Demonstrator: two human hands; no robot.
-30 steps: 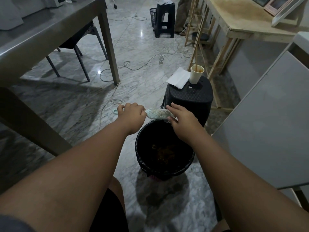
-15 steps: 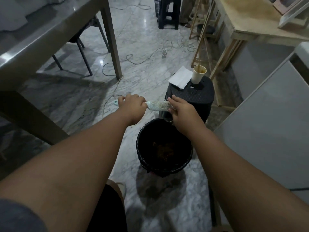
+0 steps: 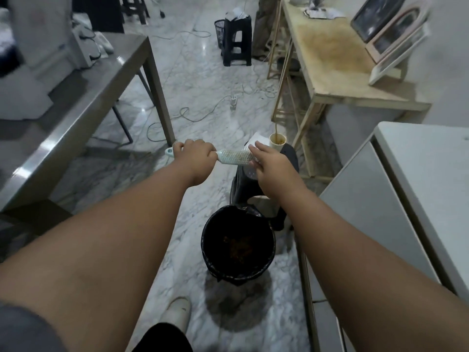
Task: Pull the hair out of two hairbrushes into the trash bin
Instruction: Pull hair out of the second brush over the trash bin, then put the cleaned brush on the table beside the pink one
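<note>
The pale hairbrush [image 3: 234, 156] lies level above and beyond the trash bin [image 3: 238, 246], long axis side to side, handle end pointing left, bristled head right. The left hand [image 3: 196, 158] is wrapped tight round the handle, and the right hand [image 3: 265, 161] meets the head's right end, its fingers loosely curled there. Down in the black-lined bin sits a brownish clump, and just beyond the bin a paper cup [image 3: 278, 143] stands on a dark stool [image 3: 289, 158].

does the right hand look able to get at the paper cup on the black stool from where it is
Probably yes. The right hand is at the hairbrush head, and the paper cup stands just beyond its fingers on the black stool, with nothing between them. The fingers are busy at the brush, though.
</note>
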